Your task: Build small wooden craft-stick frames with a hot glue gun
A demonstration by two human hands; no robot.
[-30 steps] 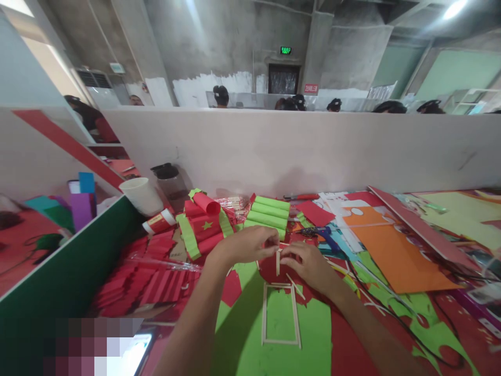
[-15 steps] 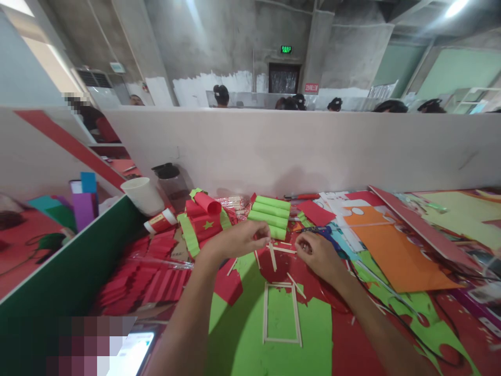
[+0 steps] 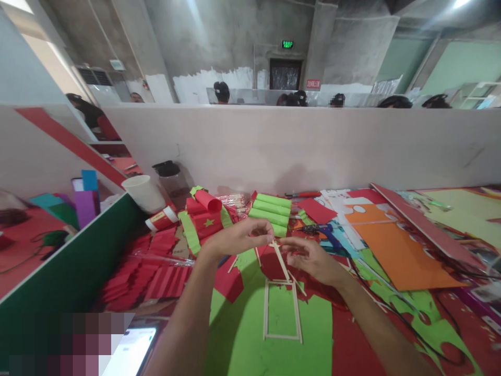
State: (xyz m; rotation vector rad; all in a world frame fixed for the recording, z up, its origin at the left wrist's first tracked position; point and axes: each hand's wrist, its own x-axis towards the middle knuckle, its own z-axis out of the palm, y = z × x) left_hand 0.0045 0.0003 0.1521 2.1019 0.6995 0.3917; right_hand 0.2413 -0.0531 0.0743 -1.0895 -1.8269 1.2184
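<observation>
My left hand, fingers closed in a pinch, grips the upper end of a thin wooden stick. The stick slants down to the right toward a rectangular frame of sticks, which lies flat on green paper. My right hand is beside it with bent fingers, its fingertips meeting the same upper end; whether a second stick is between them is hidden. A loose stick lies at the frame's upper right corner. Other sticks are scattered left of the hands.
Rolled green paper and red paper pieces with a star stand behind my hands. A hot glue gun lies to the right, near orange paper. Folded red paper, a white cup and a phone are left.
My right hand has moved left, up to my left fingertips. The held stick now slants down to the right instead of hanging nearly straight, its lower end close to the frame.
</observation>
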